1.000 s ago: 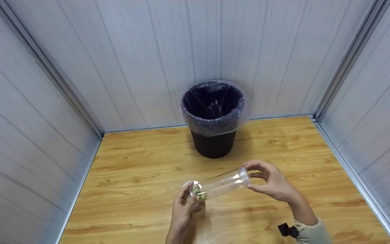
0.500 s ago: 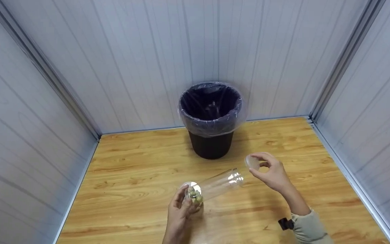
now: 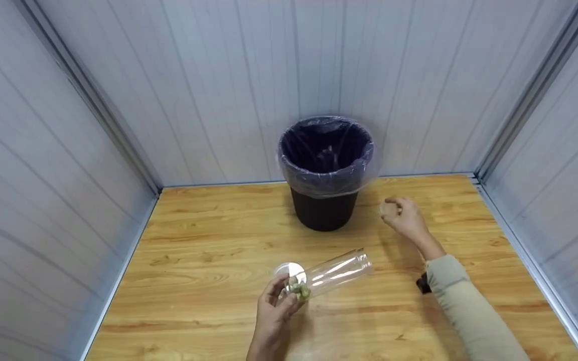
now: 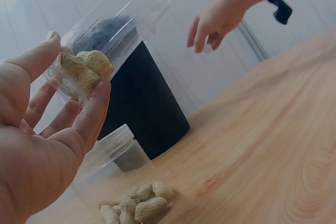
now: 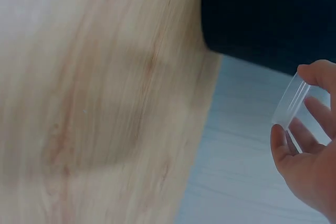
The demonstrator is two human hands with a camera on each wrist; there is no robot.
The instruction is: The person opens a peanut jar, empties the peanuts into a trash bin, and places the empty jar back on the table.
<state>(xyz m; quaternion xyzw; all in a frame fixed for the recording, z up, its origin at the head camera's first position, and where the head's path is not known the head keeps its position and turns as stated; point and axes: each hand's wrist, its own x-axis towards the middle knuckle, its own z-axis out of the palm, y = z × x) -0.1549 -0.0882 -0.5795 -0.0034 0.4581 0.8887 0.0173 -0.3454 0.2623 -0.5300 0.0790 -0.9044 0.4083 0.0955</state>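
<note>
My left hand (image 3: 272,312) grips the base of a long clear plastic jar (image 3: 341,271), tilted with its lidless mouth toward the right. Several unshelled peanuts (image 4: 86,69) lie at the jar's bottom end, near my fingers. Off to the right, beside the black bin, my right hand (image 3: 409,220) pinches a round clear lid (image 5: 291,100) by its edge between thumb and fingers. A second clear jar with a translucent lid (image 4: 115,142) stands on the table behind the left hand, with more peanuts (image 4: 144,203) at its bottom.
A black bin (image 3: 324,210) lined with a clear plastic bag (image 3: 326,183) stands against the back wall. Pale panel walls (image 3: 229,90) enclose the wood-grain tabletop (image 3: 208,240) at the back and both sides.
The right hand has pulled the lid off the tilted jar and carried it forward, away from the mouth, to beside the bin. The left hand keeps its grip nearly in place.
</note>
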